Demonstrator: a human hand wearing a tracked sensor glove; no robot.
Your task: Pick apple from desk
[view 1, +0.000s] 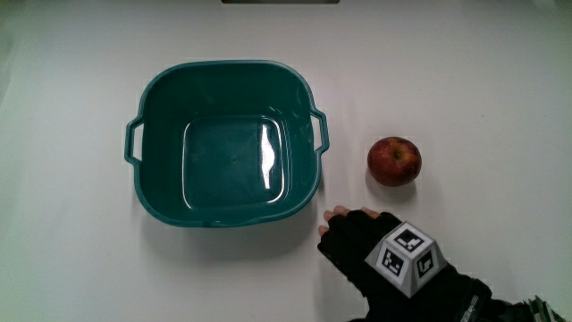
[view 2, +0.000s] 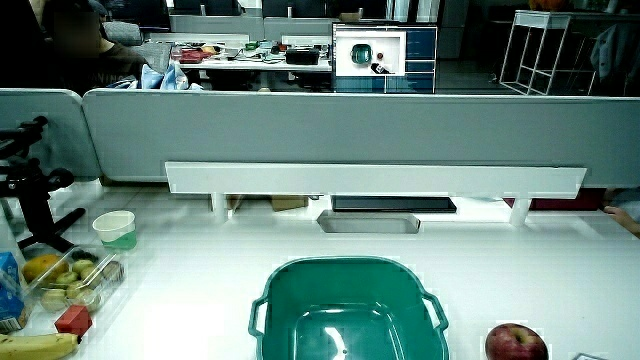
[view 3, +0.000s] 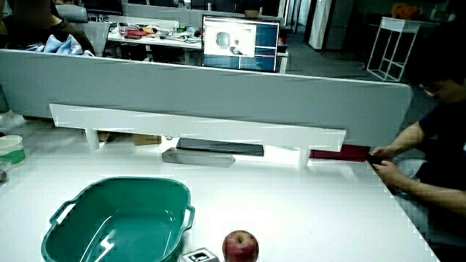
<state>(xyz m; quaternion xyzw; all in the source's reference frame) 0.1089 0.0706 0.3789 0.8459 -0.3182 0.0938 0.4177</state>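
A red apple (view 1: 394, 161) lies on the white desk beside the teal tub (view 1: 161, 98), and both side views show it (view 2: 516, 343) (view 3: 240, 246). The tub has nothing in it. The gloved hand (view 1: 357, 243) rests low over the desk, nearer to the person than the apple and close to the tub's near corner. It is a short gap away from the apple and not touching it. Its fingers look relaxed and hold nothing. The patterned cube (view 1: 407, 257) sits on its back, and the cube's tip (view 3: 198, 255) shows in a side view.
At the table's edge in a side view are a paper cup (view 2: 115, 229), a clear box of fruit (view 2: 70, 280), a banana (view 2: 40, 346) and a black stand (view 2: 30, 190). A grey tray (view 2: 368, 222) lies under the low partition's white shelf (view 2: 375, 179).
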